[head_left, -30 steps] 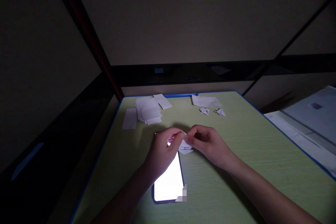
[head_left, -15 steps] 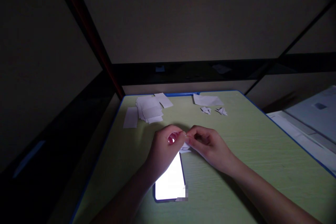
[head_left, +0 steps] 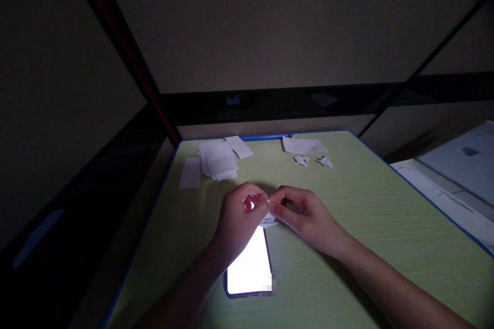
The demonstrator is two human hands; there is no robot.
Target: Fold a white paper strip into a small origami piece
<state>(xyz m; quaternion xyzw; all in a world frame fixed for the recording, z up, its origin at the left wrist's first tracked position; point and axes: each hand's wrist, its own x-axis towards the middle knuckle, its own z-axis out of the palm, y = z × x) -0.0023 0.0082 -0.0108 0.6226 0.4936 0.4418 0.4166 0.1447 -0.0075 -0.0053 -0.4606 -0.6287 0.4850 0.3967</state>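
Observation:
A small folded piece of white paper (head_left: 269, 220) is pinched between my two hands, its lower part showing below the fingertips. My left hand (head_left: 243, 221) is closed on it, thumb and index finger curled into a ring. From the other side my right hand (head_left: 303, 211) grips it with thumb and index finger, the fingertips of both hands nearly meeting. The paper's upper part is hidden by fingers. Under my left hand lies a phone (head_left: 250, 267) with a glaring white screen, partly covered by the hand and wrist.
Loose white paper slips (head_left: 218, 159) lie in a pile at the table's back left. Two small folded paper pieces (head_left: 301, 160) and a larger paper sheet (head_left: 304, 145) are at the back right. The light green table (head_left: 370, 216) has a blue edge; a dark-banded panel stands behind.
Both hands have shifted very slightly left with the folded paper, and a bit more of its lower part shows. The view has also moved slightly.

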